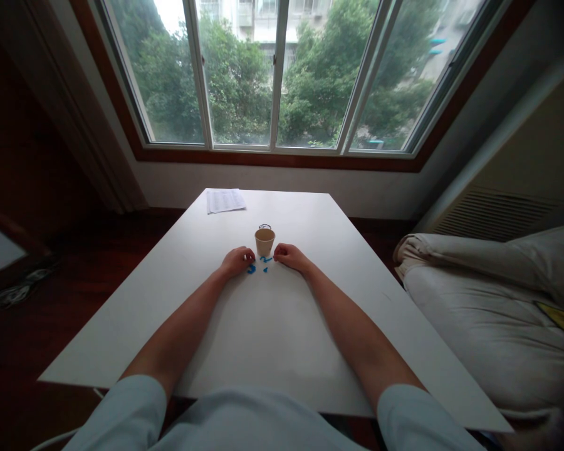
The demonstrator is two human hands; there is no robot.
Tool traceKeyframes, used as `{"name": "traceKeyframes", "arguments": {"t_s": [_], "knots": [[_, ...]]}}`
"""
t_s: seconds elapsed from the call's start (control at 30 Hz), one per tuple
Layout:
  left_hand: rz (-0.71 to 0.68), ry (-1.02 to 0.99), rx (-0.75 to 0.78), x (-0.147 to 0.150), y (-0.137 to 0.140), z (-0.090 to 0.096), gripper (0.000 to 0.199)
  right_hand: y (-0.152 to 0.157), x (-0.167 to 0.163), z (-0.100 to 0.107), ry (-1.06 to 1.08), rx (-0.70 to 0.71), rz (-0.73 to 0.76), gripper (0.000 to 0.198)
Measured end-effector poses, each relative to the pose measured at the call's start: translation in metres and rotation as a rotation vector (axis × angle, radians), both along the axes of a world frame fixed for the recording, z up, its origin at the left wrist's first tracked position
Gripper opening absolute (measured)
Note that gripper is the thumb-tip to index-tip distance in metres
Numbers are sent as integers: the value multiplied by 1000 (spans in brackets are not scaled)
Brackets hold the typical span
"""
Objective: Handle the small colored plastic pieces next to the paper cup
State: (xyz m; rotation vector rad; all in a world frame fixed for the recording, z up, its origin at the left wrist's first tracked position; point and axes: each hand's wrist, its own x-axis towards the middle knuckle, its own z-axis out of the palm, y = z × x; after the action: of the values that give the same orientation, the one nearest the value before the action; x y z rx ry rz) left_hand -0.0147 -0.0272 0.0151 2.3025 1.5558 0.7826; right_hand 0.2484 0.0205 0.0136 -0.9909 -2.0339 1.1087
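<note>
A brown paper cup stands upright on the white table, between my two hands. My left hand rests just left of the cup, fingers curled and fingertips together; whatever they may hold is too small to make out. Right below those fingertips lies a small cluster of blue pieces. On the cup's other side, my right hand is closed in a pinch, its fingertips close to more blue bits at the foot of the cup. One single blue piece lies nearer to me.
Behind the cup is a dark, thin looped object. Printed sheets lie at the far left of the white table. A covered sofa or bed stands along the right, and a window rises beyond the table.
</note>
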Motion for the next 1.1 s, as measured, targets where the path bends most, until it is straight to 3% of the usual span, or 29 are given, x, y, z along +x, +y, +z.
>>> {"name": "traceKeyframes", "arguments": {"t_s": [1.1], "knots": [[19,-17,15,-1,0,-3,14,-1,-2,1,-72,71,-11,27]]}}
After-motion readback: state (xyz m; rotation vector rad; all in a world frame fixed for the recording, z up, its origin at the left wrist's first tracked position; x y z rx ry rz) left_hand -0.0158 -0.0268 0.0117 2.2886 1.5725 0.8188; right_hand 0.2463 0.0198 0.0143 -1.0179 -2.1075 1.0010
